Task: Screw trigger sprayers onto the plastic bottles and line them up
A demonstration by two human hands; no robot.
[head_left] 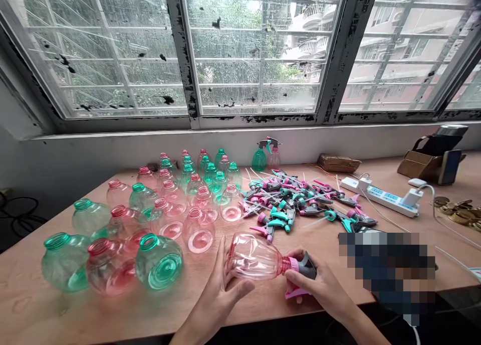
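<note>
My left hand point(220, 290) cups the base of a clear pink plastic bottle point(255, 259) that lies on its side over the table's front edge. My right hand point(319, 285) is closed on a grey and pink trigger spray head point(302, 272) that sits at the bottle's neck. Behind lies a heap of loose pink, teal and grey spray heads point(296, 202). Several empty pink and green bottles point(158, 219) stand to the left.
Two bottles with spray heads fitted point(265, 154) stand by the window sill. A white power strip point(383, 197) with plugs and cables lies at right, with a cardboard box point(421, 164) and a blurred dark patch point(387, 270) nearby. The wooden table point(37, 305) ends close to me.
</note>
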